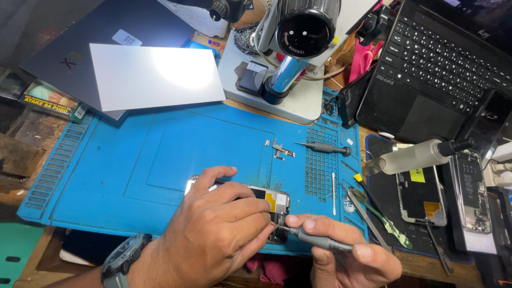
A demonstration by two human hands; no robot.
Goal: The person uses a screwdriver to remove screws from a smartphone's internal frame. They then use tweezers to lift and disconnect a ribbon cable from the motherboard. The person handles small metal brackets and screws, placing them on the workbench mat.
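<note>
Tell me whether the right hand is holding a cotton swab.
No: the right hand grips a grey screwdriver; the cotton swab lies on the mat.

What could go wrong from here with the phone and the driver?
The left hand covers most of the open phone, so the screwdriver tip in the right hand might slip onto its internals. Loose metal parts lie unguarded on the blue mat and may get brushed away.
</note>
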